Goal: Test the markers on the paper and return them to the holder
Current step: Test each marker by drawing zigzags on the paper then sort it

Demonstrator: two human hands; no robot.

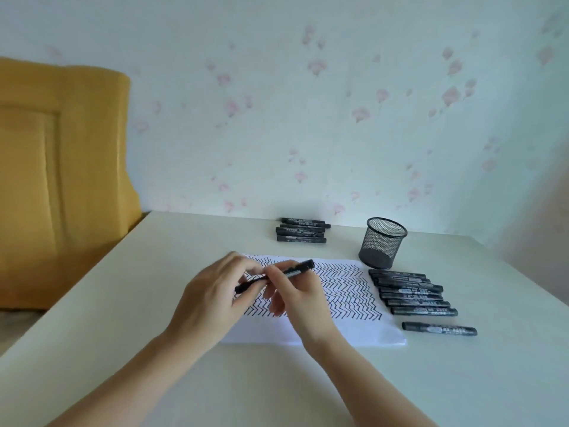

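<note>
Pale cream tabletop (123, 303) fills my view, set against flowered wallpaper. Nearest me, my left hand (212, 291) curls its fingers round one end of a black marker (274, 276), and my right hand (295, 295) pinches the same marker at its middle; it hangs tilted above the paper (338, 337), its far end pointing toward 2 o'clock. Zigzag ink rows cover most of the sheet, partly hidden by both hands. At 3 o'clock of the sheet, a lone marker (439, 329) lies flat, with a row of markers (412, 292) side by side just beyond it. Farther, at 1 o'clock, the black mesh holder (383, 243) stands upright. At 12 o'clock, near the wall, lies a small stack of markers (303, 230). A yellow cushion (61, 180) sits at 10 o'clock.
</note>
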